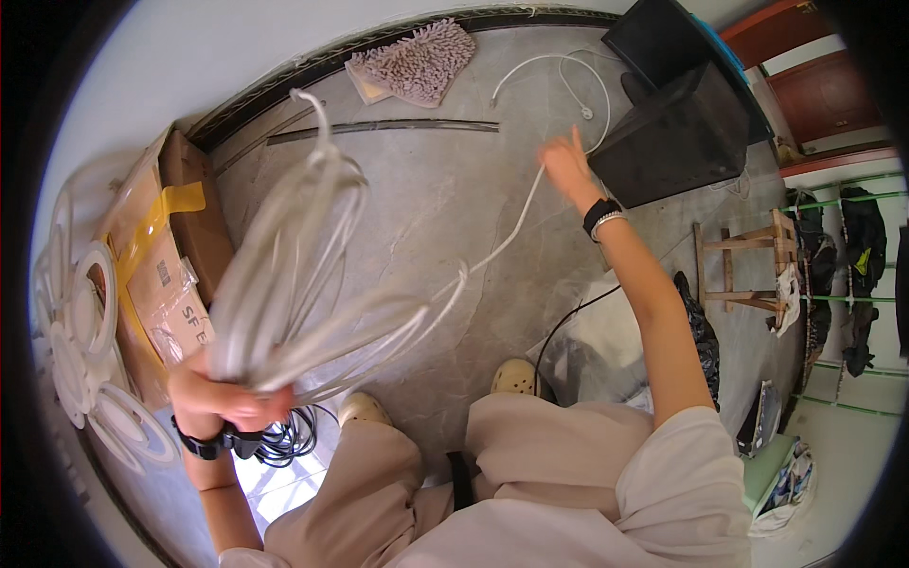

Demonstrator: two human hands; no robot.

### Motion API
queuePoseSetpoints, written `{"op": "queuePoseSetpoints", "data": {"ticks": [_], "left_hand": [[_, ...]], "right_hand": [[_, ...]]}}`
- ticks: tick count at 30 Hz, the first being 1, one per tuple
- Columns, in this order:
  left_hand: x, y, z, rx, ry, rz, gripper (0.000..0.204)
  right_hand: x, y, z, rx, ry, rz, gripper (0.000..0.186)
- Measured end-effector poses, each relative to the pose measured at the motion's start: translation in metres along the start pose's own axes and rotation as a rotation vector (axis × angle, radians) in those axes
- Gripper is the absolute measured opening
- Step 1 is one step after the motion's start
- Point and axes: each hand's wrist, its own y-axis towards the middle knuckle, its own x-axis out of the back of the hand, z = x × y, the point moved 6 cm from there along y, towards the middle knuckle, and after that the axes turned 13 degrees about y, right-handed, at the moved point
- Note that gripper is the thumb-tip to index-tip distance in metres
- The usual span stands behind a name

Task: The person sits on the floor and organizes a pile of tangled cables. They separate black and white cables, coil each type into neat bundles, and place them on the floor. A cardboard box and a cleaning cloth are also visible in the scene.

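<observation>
My left hand is closed around a big looped bundle of white cable, blurred in part by motion. From the bundle a single length runs up and across to my right hand, which pinches it. Beyond those fingers the white cable curves over the floor and ends in a free tip. A small white plug lies inside that curve. Below my left wrist, a coil of black cable lies near my shoe.
A taped cardboard box stands at the left beside a white ring-shaped lamp. Black boxy cases sit at the far right, with a wooden stool nearer. Clear plastic sheeting and a shaggy mat lie on the floor.
</observation>
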Motion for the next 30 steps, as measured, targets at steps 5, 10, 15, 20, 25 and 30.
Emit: {"op": "queuePoseSetpoints", "data": {"ticks": [5, 10, 15, 20, 25, 30], "left_hand": [[-0.015, 0.056, 0.046, 0.374, 0.717, 0.265, 0.033], [0.003, 0.095, 0.083, 0.312, 1.268, 0.033, 0.038], [0.08, 0.097, 0.077, 0.388, 0.808, -0.491, 0.029], [0.122, 0.093, 0.06, 0.294, 0.472, -0.61, 0.025], [0.121, 0.103, 0.055, 0.042, 0.341, -0.7, 0.023], [0.123, 0.11, 0.048, -0.113, 0.084, -0.779, 0.027]], "right_hand": [[0.068, 0.035, -0.001, -0.106, 0.072, -0.175, 0.007], [0.143, 0.049, 0.037, 0.055, -0.012, -0.523, 0.018], [0.18, 0.045, 0.072, 0.179, 0.108, -0.541, 0.027], [0.189, 0.039, 0.098, -0.036, 0.33, -0.287, 0.041], [0.181, 0.032, 0.142, -0.026, 0.75, -0.037, 0.031], [0.161, 0.0, 0.219, 0.309, 1.311, 0.206, 0.015]]}}
